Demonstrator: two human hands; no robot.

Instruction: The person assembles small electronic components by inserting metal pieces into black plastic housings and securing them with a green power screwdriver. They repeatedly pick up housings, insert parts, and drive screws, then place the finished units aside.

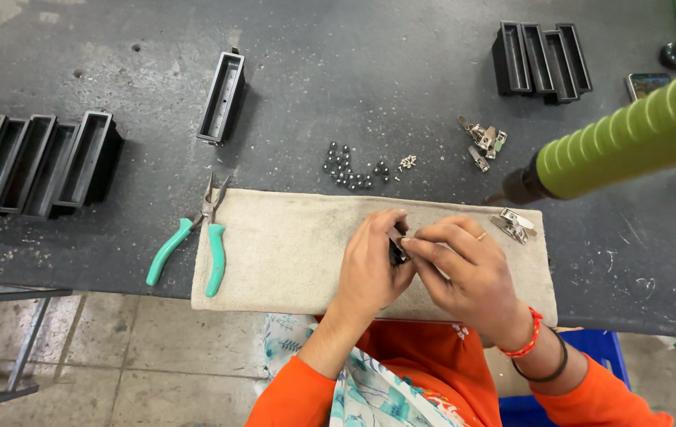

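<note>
A dark workbench (369,71) fills the frame, with a beige cloth (290,253) at lower centre. Above the cloth, the left hand (369,265) and right hand (468,273) jointly pinch a small dark metal part (397,247). Green-handled pliers (195,241) lie at the cloth's left edge.

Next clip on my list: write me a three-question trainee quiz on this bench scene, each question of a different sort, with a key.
1. True or false: the green-handled pliers lie partly on the beige cloth mat.
2. Multiple choice: what lies just beyond the mat's far edge, on the dark worktop? A) a heap of small dark metal balls B) a coil of wire C) a paintbrush
3. Fill in: the left hand and the right hand together hold a small dark ____ part over the mat.

Key: 1 true; 2 A; 3 metal. The part is mostly hidden by the fingers, so its exact shape cannot be told.
</note>
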